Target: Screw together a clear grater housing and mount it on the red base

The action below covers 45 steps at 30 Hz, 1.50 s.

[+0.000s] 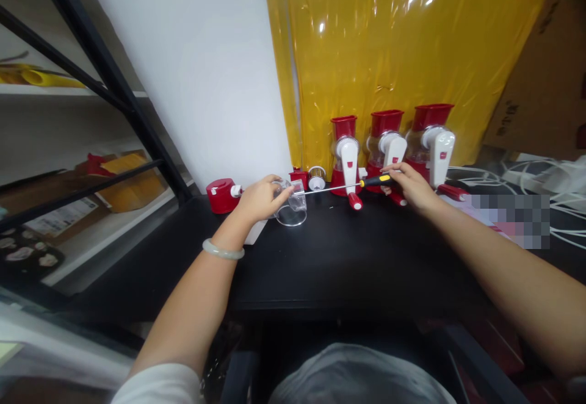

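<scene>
My left hand (265, 198) is closed on a clear plastic housing (292, 213) that rests on the black table (320, 270). In my right hand (409, 187) is a screwdriver (375, 180) with a yellow and black handle, held level. Its long shaft points left and the tip reaches the clear housing; whether it touches a screw is too small to tell. A red round base (221, 196) with a white knob stands left of my left hand. Just behind the housing are a small red part (300, 177) and a metal drum (317, 179).
Three red and white hand-crank graters (347, 154) stand along the back, before a yellow plastic curtain (389, 44). White cables (503, 178) lie at the right. A shelf rack (105, 74) is on the left, and a cardboard box (531, 86) stands at the back right.
</scene>
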### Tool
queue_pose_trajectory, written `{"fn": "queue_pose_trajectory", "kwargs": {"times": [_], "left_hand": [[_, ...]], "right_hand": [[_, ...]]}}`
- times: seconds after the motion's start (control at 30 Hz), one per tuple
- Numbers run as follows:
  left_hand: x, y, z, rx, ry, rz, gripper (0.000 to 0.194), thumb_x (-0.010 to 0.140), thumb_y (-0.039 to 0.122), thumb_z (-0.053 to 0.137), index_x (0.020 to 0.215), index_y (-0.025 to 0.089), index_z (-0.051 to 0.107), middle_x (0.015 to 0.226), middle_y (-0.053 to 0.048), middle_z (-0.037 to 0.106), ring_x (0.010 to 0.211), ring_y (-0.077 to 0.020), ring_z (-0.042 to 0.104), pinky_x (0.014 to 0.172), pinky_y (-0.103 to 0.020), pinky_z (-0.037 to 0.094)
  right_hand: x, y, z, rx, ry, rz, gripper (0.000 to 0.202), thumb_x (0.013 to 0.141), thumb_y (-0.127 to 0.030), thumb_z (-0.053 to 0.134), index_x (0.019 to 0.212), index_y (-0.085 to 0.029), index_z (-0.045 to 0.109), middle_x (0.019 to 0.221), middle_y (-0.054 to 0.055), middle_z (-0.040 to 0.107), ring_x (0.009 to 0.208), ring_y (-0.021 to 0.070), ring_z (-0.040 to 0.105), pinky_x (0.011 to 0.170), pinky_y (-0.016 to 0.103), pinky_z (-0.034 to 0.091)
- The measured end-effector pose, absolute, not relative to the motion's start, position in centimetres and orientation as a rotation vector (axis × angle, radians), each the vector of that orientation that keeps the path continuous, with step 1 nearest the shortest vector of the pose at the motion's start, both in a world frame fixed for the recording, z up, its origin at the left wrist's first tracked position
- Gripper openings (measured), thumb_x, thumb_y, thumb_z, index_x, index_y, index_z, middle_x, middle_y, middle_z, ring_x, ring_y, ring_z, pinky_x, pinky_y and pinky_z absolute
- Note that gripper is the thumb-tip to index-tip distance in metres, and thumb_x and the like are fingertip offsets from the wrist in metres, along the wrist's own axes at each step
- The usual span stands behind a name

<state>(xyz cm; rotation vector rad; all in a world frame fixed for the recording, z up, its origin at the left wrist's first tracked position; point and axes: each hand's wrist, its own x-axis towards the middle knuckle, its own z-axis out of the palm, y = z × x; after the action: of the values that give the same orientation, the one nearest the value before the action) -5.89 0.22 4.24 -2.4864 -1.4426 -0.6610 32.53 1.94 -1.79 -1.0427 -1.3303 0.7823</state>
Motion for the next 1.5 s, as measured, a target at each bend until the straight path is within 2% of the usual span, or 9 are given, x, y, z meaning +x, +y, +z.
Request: {"fn": "queue_pose_trajectory", "kwargs": {"times": [0.13,0.27,0.37,0.5,0.7,0.93,1.2,1.37,1.5], "left_hand": [[-5.9,0.2,4.2,-2.479,-1.448,-0.651,0.065,0.102,0.062,0.036,0.072,0.018,0.073,0.131,-0.011,0.069,0.1,-0.0285,0.071,0.086,-0.044,0.057],[-5.9,0.2,4.2,-2.483,-1.432,-0.651,0.064,0.102,0.062,0.037,0.072,0.018,0.072,0.131,-0.012,0.069,0.101,-0.0289,0.072,0.086,-0.043,0.056],[-5.9,0.2,4.2,-2.477,-1.436,-0.655,0.062,0.102,0.061,0.038,0.072,0.018,0.072,0.131,-0.012,0.069,0.101,-0.0288,0.071,0.086,-0.043,0.056],[-5.9,0.3,4.3,-2.488,-1.443,-0.643,0.061,0.103,0.06,0.039,0.072,0.018,0.072,0.131,-0.012,0.068,0.1,-0.028,0.071,0.085,-0.042,0.056],[-6.0,0.4,4.2,-2.479,-1.436,-0.636,0.063,0.102,0.061,0.038,0.072,0.018,0.072,0.131,-0.011,0.069,0.099,-0.028,0.072,0.086,-0.042,0.056],[-6.0,0.3,4.2,-2.478,-1.438,-0.647,0.064,0.102,0.062,0.037,0.073,0.018,0.073,0.131,-0.01,0.069,0.101,-0.0289,0.072,0.086,-0.042,0.056],[-6.0,0.3,4.2,-2.488,-1.437,-0.657,0.062,0.102,0.061,0.038,0.072,0.018,0.072,0.133,-0.011,0.069,0.101,-0.0289,0.072,0.087,-0.043,0.056],[-5.9,0.2,4.2,-2.481,-1.443,-0.649,0.064,0.102,0.062,0.037,0.073,0.018,0.073,0.133,-0.011,0.068,0.1,-0.0288,0.072,0.084,-0.042,0.056],[-6.0,0.3,4.2,-2.479,-1.442,-0.642,0.065,0.102,0.063,0.036,0.075,0.017,0.074,0.132,-0.011,0.069,0.101,-0.0294,0.072,0.086,-0.043,0.056]], "right_hand": [[32.6,1.6,-1.7,-1.112,-1.386,0.697,0.038,0.09,-0.061,0.061,0.101,-0.024,0.059,0.056,-0.002,0.058,0.044,0.0151,0.051,0.038,0.024,0.033],[32.6,1.3,-1.6,-1.148,-1.436,0.615,0.037,0.096,-0.061,0.053,0.096,-0.025,0.062,0.057,0.001,0.058,0.05,0.0191,0.056,0.044,0.03,0.042],[32.4,1.5,-1.5,-1.149,-1.376,0.687,0.031,0.098,-0.052,0.046,0.097,-0.025,0.062,0.064,0.004,0.063,0.057,0.0225,0.061,0.051,0.034,0.048],[32.3,2.0,-1.5,-1.083,-1.271,0.779,0.014,0.086,-0.032,0.051,0.094,-0.025,0.06,0.073,0.003,0.064,0.061,0.0204,0.062,0.059,0.033,0.052],[32.5,2.5,-1.5,-1.063,-1.274,0.807,0.022,0.071,-0.021,0.054,0.092,-0.024,0.06,0.075,0.003,0.062,0.064,0.0181,0.062,0.063,0.031,0.052],[32.3,1.8,-1.4,-1.129,-1.297,0.787,0.023,0.082,-0.037,0.059,0.102,-0.025,0.055,0.065,0.0,0.06,0.053,0.0184,0.057,0.041,0.025,0.037],[32.6,1.3,-1.4,-1.154,-1.377,0.718,0.038,0.088,-0.059,0.061,0.102,-0.024,0.061,0.054,-0.003,0.055,0.043,0.015,0.052,0.035,0.023,0.033],[32.5,1.1,-1.1,-1.21,-1.406,0.679,0.031,0.094,-0.054,0.054,0.099,-0.025,0.064,0.054,0.0,0.057,0.042,0.0163,0.05,0.035,0.026,0.033],[32.2,1.4,-1.0,-1.123,-1.351,0.739,0.017,0.09,-0.038,0.053,0.093,-0.025,0.063,0.066,0.002,0.062,0.055,0.0189,0.061,0.047,0.029,0.047]]}}
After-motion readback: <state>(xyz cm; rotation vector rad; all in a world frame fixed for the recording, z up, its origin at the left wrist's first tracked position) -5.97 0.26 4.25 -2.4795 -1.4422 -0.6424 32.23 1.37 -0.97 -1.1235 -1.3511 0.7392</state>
